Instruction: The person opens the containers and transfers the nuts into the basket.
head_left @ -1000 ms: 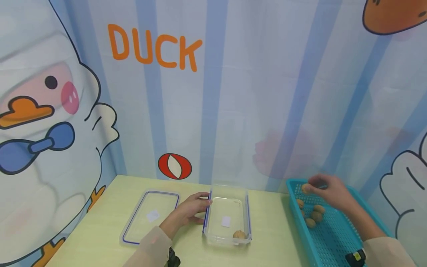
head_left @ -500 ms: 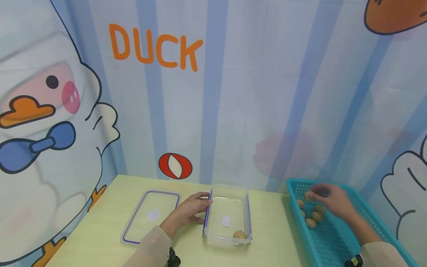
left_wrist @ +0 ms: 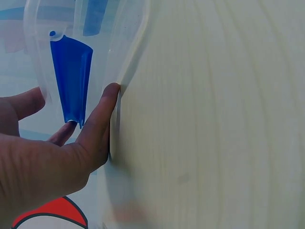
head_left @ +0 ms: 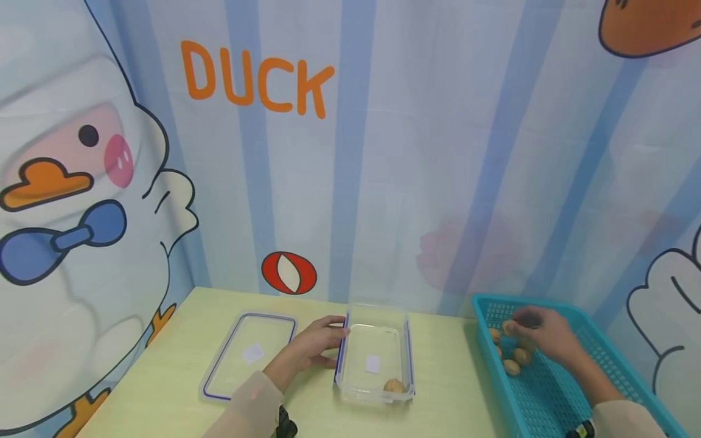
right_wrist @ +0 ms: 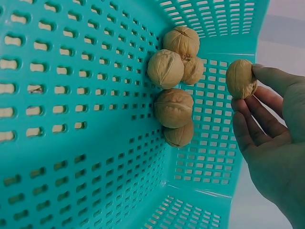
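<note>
My right hand (head_left: 547, 334) pinches a walnut (right_wrist: 240, 79) between thumb and fingertips. It is low inside the turquoise basket (head_left: 506, 395), near the far end. Several other walnuts (right_wrist: 174, 108) lie on the basket floor beside it. My left hand (head_left: 314, 344) rests against the left side of a clear plastic food box (head_left: 375, 396), fingers fairly straight along its wall. The left wrist view shows the fingers around a blue locking flap (left_wrist: 71, 78) on that wall. One walnut (head_left: 394, 386) sits in the near right corner of the box, which has no lid on.
The blue-edged clear lid (head_left: 249, 359) lies flat on the pale wooden table (head_left: 443, 371), left of my left hand. A striped curtain (head_left: 405, 182) with duck pictures hangs right behind the table. The basket's raised walls surround my right hand.
My right hand has lowered a little into the basket and shifted slightly right, still holding the walnut. The left hand and the box have stayed in place.
</note>
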### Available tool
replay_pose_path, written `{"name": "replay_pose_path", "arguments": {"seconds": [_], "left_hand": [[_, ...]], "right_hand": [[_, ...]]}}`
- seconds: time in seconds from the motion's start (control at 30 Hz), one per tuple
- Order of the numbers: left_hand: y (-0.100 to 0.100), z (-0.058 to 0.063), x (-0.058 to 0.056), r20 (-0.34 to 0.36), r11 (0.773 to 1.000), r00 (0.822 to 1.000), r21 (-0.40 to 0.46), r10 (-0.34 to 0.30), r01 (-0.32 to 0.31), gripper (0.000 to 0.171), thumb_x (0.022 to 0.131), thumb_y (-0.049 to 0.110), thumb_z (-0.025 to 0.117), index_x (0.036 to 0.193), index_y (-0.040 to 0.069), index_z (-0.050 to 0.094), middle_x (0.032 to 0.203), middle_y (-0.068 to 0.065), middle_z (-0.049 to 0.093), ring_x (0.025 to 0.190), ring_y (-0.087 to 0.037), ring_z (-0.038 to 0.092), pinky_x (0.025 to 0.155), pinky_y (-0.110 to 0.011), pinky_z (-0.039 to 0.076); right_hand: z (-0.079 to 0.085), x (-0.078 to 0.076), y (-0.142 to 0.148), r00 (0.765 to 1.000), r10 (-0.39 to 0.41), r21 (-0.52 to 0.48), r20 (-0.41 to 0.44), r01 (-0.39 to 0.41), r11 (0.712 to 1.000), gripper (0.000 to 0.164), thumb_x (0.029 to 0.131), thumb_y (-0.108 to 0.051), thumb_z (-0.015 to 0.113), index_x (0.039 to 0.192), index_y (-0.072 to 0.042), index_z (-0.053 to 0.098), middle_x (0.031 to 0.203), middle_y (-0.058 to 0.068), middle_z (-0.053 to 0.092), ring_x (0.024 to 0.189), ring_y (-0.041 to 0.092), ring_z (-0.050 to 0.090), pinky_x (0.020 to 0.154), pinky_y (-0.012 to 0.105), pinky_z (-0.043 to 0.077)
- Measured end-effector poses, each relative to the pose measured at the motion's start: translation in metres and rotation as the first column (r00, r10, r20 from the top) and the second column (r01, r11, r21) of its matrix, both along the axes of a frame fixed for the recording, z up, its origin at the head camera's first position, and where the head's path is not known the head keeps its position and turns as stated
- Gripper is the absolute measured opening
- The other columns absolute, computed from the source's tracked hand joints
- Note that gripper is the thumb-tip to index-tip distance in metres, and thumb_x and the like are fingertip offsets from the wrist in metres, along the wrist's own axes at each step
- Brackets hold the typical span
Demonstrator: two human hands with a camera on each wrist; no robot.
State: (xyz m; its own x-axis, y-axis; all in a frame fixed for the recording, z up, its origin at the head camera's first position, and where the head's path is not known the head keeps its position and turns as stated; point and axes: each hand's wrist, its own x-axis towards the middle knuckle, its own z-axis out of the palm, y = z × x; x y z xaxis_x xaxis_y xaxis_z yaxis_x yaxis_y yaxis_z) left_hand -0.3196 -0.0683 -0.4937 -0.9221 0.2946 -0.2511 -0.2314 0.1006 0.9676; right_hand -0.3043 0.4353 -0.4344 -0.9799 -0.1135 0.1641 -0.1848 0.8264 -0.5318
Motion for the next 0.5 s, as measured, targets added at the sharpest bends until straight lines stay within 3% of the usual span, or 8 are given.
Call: {"name": "replay_pose_path", "arguments": {"seconds": [0.5], "left_hand": [[0.0, -0.0008, -0.0008, 0.005, 1.0, 1.0, 0.007, -0.007, 0.007, 0.061, 0.105, 0.028, 0.068, 0.158, 0.006, 0.045, 0.14, -0.019, 0.064, 0.128, -0.037, 0.062, 0.083, -0.048, 0.061]], "right_hand": [[-0.0047, 0.0003, 0.003, 1.0, 0.016, 0.014, -0.011, -0.016, 1.0, 0.052, 0.102, -0.039, 0.073, 0.129, 0.005, 0.068, 0.117, 0.02, 0.073, 0.106, 0.04, 0.068, 0.081, 0.057, 0.057]]}}
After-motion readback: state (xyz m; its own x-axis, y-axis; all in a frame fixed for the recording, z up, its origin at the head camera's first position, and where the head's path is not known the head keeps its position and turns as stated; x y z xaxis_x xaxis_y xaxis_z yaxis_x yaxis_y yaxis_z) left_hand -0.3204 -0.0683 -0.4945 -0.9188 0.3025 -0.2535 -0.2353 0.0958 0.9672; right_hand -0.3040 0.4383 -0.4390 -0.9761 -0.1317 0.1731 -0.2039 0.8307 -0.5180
